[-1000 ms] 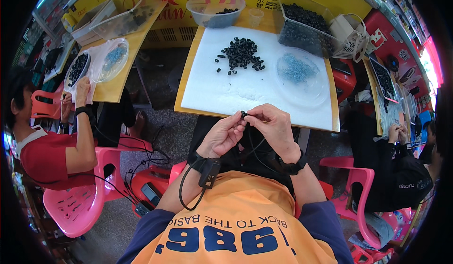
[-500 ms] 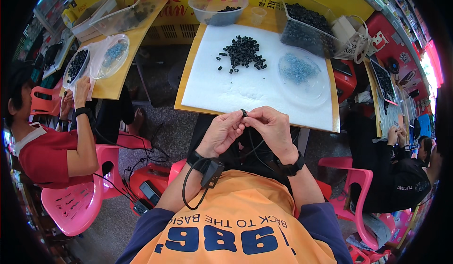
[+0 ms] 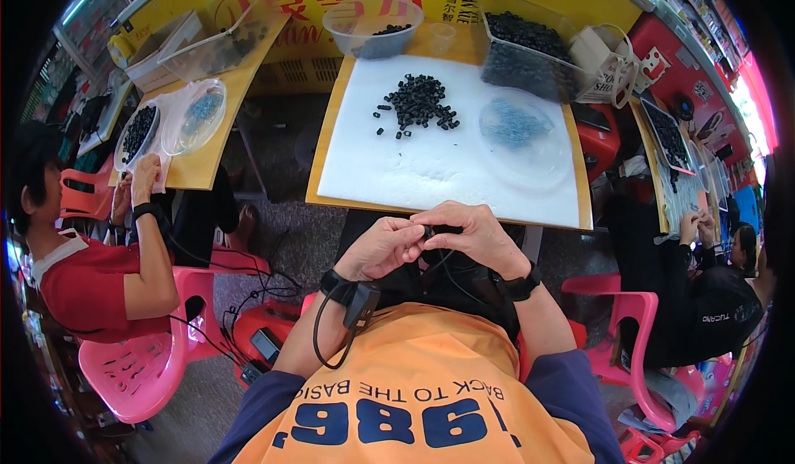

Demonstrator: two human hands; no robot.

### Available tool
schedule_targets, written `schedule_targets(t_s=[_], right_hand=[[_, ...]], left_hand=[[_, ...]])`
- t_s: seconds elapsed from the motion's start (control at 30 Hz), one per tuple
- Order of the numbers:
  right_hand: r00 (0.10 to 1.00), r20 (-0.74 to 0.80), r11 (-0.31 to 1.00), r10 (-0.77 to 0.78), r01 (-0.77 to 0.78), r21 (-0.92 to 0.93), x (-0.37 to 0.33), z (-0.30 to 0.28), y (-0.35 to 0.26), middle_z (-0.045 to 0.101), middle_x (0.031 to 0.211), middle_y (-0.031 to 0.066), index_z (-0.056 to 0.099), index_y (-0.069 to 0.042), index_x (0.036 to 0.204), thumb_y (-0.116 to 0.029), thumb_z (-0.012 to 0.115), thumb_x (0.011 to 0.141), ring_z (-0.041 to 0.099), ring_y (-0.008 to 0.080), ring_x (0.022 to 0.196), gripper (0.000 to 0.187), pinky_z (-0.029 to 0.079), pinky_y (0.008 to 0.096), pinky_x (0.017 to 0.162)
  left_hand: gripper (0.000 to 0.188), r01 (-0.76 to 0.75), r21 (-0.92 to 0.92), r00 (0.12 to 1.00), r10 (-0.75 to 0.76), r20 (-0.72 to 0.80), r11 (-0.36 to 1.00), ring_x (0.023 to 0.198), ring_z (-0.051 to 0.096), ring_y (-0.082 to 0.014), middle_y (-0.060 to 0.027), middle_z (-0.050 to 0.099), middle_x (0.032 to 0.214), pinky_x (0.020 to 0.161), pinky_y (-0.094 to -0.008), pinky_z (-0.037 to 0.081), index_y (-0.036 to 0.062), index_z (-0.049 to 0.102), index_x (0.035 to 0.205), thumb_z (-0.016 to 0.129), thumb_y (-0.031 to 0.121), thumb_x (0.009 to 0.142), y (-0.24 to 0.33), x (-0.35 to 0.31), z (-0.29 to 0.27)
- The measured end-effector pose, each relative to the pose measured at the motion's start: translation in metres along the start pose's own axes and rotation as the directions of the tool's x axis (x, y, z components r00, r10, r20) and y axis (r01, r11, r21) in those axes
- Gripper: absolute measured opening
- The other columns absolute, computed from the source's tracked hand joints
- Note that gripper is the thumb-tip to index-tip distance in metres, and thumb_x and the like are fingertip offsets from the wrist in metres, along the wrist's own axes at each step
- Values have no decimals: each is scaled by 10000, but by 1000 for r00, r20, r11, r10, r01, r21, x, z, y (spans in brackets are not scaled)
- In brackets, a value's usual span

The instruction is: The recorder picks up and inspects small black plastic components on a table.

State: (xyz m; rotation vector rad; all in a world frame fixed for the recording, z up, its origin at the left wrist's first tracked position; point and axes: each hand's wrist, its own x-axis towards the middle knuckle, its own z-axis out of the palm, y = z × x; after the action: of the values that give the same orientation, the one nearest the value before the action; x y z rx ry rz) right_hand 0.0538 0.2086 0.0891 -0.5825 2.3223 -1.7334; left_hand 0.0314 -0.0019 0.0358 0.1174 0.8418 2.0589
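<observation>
Just off the table's near edge, my left hand (image 3: 383,247) and my right hand (image 3: 470,234) meet, fingertips pinched together. Between them sits a small black plastic piece (image 3: 428,233), mostly covered by the fingers. On the white foam sheet (image 3: 364,166) lies a loose heap of similar black pieces (image 3: 416,102), with a few strays on its near left side. Right of the heap, a shallow clear round lid (image 3: 542,170) carries many tiny pale blue parts (image 3: 517,124). Each wrist wears a black band; a cable runs from the left one.
Behind the foam stand a clear bowl (image 3: 373,29) with black pieces, a small clear cup (image 3: 442,37) and a clear bin (image 3: 530,58) full of black pieces. A white bag (image 3: 604,62) is beside the bin. Two people work at side tables, left and right.
My hands have come slightly lower in the picture, and the right fingers now cover more of the black piece. The table appears shifted a little left and down as the view moves.
</observation>
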Motion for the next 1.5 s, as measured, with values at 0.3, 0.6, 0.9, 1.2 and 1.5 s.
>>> schedule_targets(t_s=[0.3,0.6,0.9,1.2,1.5], right_hand=[[980,-116,956,-160,125,-264,38,16,27,713,975,79,696,-75,1117,-95,744,791,661,194,921,330,527,288,780],[935,-22,826,-353,300,-476,76,13,73,688,947,73,695,-63,1057,-95,749,752,623,257,907,311,507,349,810],[910,75,842,-409,407,-355,121,39,25,664,1107,135,643,-47,1155,-235,664,866,592,312,1058,345,475,384,927],[879,337,882,-338,421,-213,140,57,55,551,1304,194,530,-64,1315,-295,503,969,525,348,1202,417,431,388,1019],[874,400,906,-276,375,-196,152,55,57,463,1420,176,465,-68,1395,-166,451,960,399,355,1338,446,337,392,1118]], left_hand=[[162,-87,392,945,200,-258,916,563,526,-42,8,633,717,506,-163,405,15,702,910,637,160,940,37,6,-7],[214,-65,986,683,727,-70,157,636,620,-248,-162,645,723,599,-347,475,-20,679,978,649,166,876,15,36,-32],[190,19,997,643,764,48,-78,828,645,-369,-163,648,921,677,-433,519,41,639,983,687,71,802,-17,28,-63],[345,-102,992,605,797,-1,78,1041,611,-280,-138,611,1096,838,-356,488,26,557,1194,636,-19,861,-16,30,-60],[353,-135,990,544,838,37,43,1037,592,-275,-128,600,1113,883,-352,477,10,553,1211,646,22,870,-22,36,-67]])
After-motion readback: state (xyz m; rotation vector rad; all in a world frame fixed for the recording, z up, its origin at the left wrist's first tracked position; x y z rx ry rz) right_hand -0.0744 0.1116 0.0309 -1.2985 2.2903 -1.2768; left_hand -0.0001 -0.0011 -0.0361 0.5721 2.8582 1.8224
